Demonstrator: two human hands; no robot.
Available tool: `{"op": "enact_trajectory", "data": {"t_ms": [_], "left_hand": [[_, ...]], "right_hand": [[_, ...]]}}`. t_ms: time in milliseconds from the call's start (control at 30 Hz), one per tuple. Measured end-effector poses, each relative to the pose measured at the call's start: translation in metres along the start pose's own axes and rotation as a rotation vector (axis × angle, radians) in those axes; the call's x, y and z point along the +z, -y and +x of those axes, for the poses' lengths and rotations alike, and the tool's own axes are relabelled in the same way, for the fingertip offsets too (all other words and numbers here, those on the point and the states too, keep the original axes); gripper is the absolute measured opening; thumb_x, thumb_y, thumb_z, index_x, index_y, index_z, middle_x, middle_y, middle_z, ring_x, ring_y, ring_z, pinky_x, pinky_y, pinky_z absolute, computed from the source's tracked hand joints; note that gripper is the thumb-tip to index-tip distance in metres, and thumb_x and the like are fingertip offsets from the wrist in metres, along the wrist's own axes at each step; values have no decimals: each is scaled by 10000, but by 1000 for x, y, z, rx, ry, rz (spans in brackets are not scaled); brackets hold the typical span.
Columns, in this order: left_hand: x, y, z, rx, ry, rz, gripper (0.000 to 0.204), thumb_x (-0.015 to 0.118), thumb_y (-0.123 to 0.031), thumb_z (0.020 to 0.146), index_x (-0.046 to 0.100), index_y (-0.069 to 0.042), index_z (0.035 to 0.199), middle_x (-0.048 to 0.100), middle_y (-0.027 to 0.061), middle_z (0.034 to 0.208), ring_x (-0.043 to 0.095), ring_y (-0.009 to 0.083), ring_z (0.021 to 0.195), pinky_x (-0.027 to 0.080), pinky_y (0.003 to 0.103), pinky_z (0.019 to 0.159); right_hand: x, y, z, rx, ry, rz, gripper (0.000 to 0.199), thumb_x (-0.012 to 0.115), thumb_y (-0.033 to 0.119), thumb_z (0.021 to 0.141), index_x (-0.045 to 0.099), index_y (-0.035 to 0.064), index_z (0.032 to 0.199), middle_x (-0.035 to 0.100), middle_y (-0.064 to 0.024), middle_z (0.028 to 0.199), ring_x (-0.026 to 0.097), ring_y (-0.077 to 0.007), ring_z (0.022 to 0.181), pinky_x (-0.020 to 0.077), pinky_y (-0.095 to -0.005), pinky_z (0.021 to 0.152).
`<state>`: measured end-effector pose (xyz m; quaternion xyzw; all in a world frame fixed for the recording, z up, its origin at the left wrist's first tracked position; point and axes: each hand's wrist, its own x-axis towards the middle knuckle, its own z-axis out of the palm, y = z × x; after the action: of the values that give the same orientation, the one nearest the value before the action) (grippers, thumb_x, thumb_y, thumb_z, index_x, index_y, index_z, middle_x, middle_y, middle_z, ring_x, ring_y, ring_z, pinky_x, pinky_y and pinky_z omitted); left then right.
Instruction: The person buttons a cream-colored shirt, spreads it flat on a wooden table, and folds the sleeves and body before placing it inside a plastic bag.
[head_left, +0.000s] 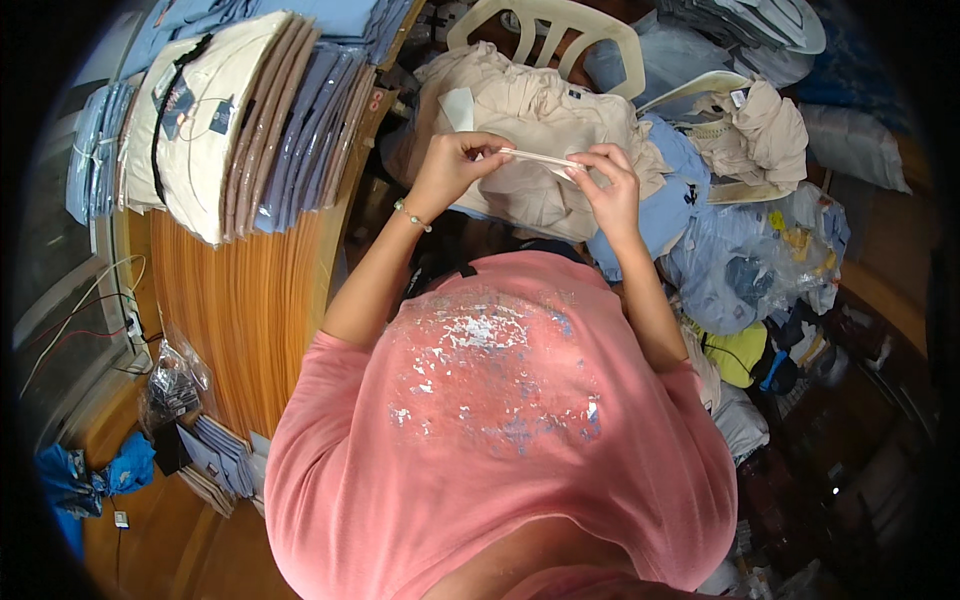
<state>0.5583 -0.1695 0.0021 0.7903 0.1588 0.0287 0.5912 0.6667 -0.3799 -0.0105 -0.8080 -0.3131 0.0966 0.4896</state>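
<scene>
Head view, pinching a narrow, pale strip [540,157] between left hand [455,166] and right hand [612,187], above crumpled beige cloth [545,95], partly hiding its ends in the grip, material hard to make out.

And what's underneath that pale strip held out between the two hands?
Under the pale strip, held by the left hand and right hand, lies a heap of cream garments. A plastic chair back shows beyond it. What the heap rests on is covered.

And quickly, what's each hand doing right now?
Left hand: closed, pinching a thin pale strip near one end.
Right hand: closed, pinching the same strip near its other end.
</scene>
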Motion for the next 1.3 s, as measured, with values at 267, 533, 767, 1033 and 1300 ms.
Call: {"op": "enact_trajectory", "data": {"t_ms": [267, 533, 767, 1033, 1300], "left_hand": [[-9, 0, -6, -35, 5, 20, 147, 683, -76, 790, 702, -19, 924, 621, -14, 704, 484, 30, 634, 398, 186, 573], [-9, 1, -12, -7, 12, 34, 140, 677, -67, 789, 699, -15, 917, 653, 0, 756, 509, 34, 643, 428, 190, 597], [-16, 0, -14, -23, 39, 37, 151, 662, -60, 799, 689, -10, 939, 654, 9, 767, 523, 36, 660, 436, 186, 603], [-24, -10, -15, -5, 9, 56, 147, 650, -58, 812, 684, -1, 944, 654, 15, 784, 548, 46, 685, 458, 195, 633], [-33, 0, -17, -38, -6, 110, 145, 672, -86, 793, 691, -6, 913, 669, 31, 779, 557, 56, 677, 447, 204, 618]], "right_hand": [[6, 7, -5, 130, 166, 227, 157, 719, 45, 717, 699, 36, 872, 589, -28, 834, 553, -113, 725, 439, -221, 589], [15, 4, -9, 256, 270, 316, 116, 693, 33, 745, 610, 26, 825, 578, -4, 793, 547, -85, 720, 428, -210, 611], [60, -26, -28, 112, 202, 390, 183, 684, 68, 758, 560, 38, 890, 569, -16, 818, 550, -114, 772, 437, -246, 676], [88, -8, -16, -96, -40, 181, 154, 669, 98, 747, 584, 19, 848, 588, -90, 835, 574, -228, 772, 454, -306, 691], [43, 6, -6, -30, 73, 139, 148, 636, 99, 772, 607, 18, 893, 601, -125, 844, 585, -278, 856, 454, -349, 744]]}}
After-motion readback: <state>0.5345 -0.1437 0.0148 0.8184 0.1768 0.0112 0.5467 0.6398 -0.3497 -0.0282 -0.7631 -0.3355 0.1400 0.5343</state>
